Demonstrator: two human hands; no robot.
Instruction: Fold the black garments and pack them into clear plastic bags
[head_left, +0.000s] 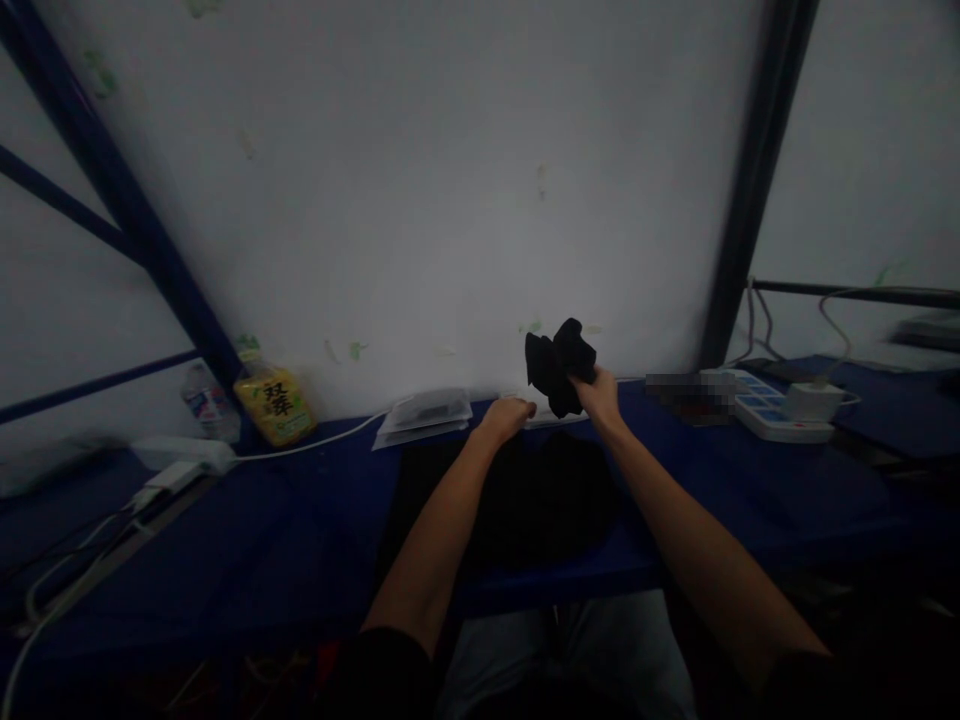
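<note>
My right hand (598, 393) is closed on a crumpled piece of black cloth (559, 370), held up above the table in front of the wall. The cloth bunches out in folds to the left of my fingers. My left hand (510, 412) is a little lower and to the left, with its fingers curled in. What it grips, if anything, is too dark to make out. Beneath both hands a larger dark cloth (540, 500) lies spread on the blue table (277, 540). Its folds and edges are hard to tell in the dim light.
Flat clear plastic packets (424, 412) lie against the wall. At the left stand a yellow bottle (275, 405) and a clear bottle (210, 402), beside a white power strip (184, 453) with cables. A white power strip (776, 405) with a plugged-in adapter (814, 400) is at the right.
</note>
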